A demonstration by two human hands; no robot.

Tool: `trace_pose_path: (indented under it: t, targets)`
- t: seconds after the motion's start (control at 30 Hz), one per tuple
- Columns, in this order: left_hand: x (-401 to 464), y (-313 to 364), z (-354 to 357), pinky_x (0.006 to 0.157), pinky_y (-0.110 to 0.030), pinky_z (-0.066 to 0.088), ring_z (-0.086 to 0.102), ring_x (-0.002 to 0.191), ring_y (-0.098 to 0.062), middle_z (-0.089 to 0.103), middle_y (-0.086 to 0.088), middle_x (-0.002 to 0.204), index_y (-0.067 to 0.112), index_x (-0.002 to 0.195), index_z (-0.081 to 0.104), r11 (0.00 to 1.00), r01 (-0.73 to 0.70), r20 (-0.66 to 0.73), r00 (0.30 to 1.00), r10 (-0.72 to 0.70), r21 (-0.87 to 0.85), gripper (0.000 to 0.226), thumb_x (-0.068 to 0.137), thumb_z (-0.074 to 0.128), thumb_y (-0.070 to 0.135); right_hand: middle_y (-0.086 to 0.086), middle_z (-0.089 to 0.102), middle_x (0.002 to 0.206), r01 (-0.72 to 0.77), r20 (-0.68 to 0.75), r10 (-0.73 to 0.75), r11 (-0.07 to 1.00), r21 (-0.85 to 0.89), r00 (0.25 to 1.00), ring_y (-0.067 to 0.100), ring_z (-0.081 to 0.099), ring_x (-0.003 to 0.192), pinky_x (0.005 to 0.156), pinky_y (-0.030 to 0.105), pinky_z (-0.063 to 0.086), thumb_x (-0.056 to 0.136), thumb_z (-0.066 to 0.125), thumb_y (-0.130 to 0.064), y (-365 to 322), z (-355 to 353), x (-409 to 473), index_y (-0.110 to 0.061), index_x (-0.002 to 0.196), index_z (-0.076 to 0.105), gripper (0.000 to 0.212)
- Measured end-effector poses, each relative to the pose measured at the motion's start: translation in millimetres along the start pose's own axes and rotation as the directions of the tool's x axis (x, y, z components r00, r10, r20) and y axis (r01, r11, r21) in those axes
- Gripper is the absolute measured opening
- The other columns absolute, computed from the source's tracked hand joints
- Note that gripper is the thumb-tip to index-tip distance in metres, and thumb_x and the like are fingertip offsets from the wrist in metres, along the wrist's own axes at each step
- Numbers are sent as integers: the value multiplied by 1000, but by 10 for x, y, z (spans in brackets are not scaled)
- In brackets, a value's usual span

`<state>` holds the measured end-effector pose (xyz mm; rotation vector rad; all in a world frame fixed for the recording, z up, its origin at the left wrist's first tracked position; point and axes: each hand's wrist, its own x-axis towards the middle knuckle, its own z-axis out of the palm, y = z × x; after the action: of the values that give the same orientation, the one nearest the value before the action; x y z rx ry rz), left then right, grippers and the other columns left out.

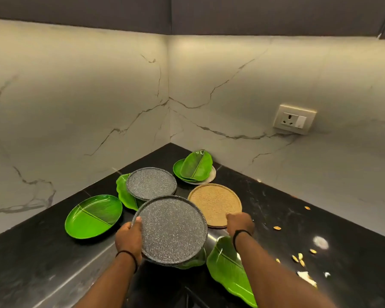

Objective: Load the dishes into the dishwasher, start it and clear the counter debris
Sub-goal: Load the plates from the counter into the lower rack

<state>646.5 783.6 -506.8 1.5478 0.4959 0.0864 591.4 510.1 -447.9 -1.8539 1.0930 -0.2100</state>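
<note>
L hand (129, 237) grips the near grey speckled plate (172, 228) at its left rim, thumb over the edge, fingers under; plate is lifted off the counter (320, 196), tilted a bit toward the camera. A green leaf-shaped dish (195, 261) peeks out beneath its lower right edge; can't tell if it's carried w/ the plate or lying below. R hand (239, 222) is curled on the near rim of the tan round plate (215, 204), which lies flat on the counter just right of the grey one. Both wrists wear a thin black band.

Grey plates: matte, dark w/ white specks, round, low raised rim. 2 of them; the 2nd (151, 183) sits farther back, partly on top of another leaf dish (124, 194). Tan plate: 1, grainy surface.

Green glossy pieces: an oval divided plate (93, 215) at left, a leaf dish (229, 272) by the R forearm, and a stack in the corner (193, 167) w/ a leaf dish leaning over a green plate on a pale plate.

Debris: yellowish shell bits (298, 258) and white scraps (307, 277) scattered at right. Wall socket (295, 118) on the marble backsplash.
</note>
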Motion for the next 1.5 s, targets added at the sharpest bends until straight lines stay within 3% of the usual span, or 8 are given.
trace_pose_path:
  t: [0.17, 0.33, 0.47, 0.73, 0.9, 1.03, 1.23, 1.5]
  targets:
    - [95, -71, 280, 62, -36, 35, 40, 65, -19, 44, -9, 66, 13, 67, 48, 996, 1, -63, 998, 4, 85, 34, 91, 61, 33, 23, 67, 109, -149, -13, 149, 989, -1, 989, 38, 62, 102, 78, 38, 48, 83, 74, -28, 103, 55, 631, 5, 106, 65, 41]
    - [66, -262, 431, 64, -35, 40, 46, 69, -18, 51, -8, 71, 10, 77, 58, 998, 46, -112, 993, -42, 33, 29, 88, 63, 37, 20, 70, 79, -178, 60, 185, 979, -95, 981, 35, 69, 67, 65, 47, 59, 68, 79, -34, 605, 531, 1367, 0, 81, 69, 38]
    - [119, -249, 496, 72, -38, 46, 49, 72, -19, 54, -7, 74, 9, 78, 59, 998, 69, -123, 990, -68, 7, 31, 89, 63, 37, 18, 68, 73, -166, 78, 180, 974, -156, 981, 35, 68, 62, 62, 48, 59, 72, 66, -25, 587, 612, 1572, -2, 74, 66, 23]
    - [45, -134, 416, 80, -49, 52, 58, 76, -25, 63, -15, 81, 8, 80, 63, 995, 78, -144, 986, -85, -56, 29, 91, 63, 34, 24, 62, 111, -242, 119, 227, 961, 133, 967, 39, 61, 98, 72, 38, 43, 88, 60, -23, 51, 375, 1222, 8, 119, 54, 44]
    - [-52, 154, 440, 85, -51, 51, 61, 81, -29, 67, -16, 87, 9, 81, 64, 991, 75, -101, 991, -86, -114, 26, 90, 64, 34, 14, 60, 82, -285, 221, 223, 907, 309, 949, 35, 61, 82, 82, 52, 55, 83, 58, -2, -168, 234, 1125, 9, 104, 60, 24]
    - [-228, 475, 530, 82, -45, 50, 61, 84, -27, 67, -14, 89, 7, 82, 62, 985, 54, 4, 999, -54, -164, 20, 92, 64, 24, 19, 56, 127, -116, 21, 115, 951, 286, 993, 39, 55, 112, 91, 44, 47, 91, 41, -3, -238, -174, 896, -2, 132, 49, 41]
    - [-578, 791, 609, 73, -41, 55, 62, 76, -28, 67, -20, 97, -3, 104, 64, 991, 88, 314, 948, -51, -105, 26, 81, 71, 6, 18, 58, 122, 76, -281, 17, 945, 319, 960, 37, 56, 106, 84, 42, 45, 98, 31, -14, -160, -1023, 195, -11, 124, 50, 32]
    - [-2249, 598, 930, 78, -47, 53, 61, 74, -28, 63, -18, 89, 5, 86, 60, 989, 129, 719, 680, -143, 74, 11, 82, 65, -4, 18, 63, 114, 55, -737, 8, 997, 61, 675, 36, 58, 106, 72, 32, 32, 101, 41, -21, 1032, -2525, -1287, -7, 112, 54, 23]
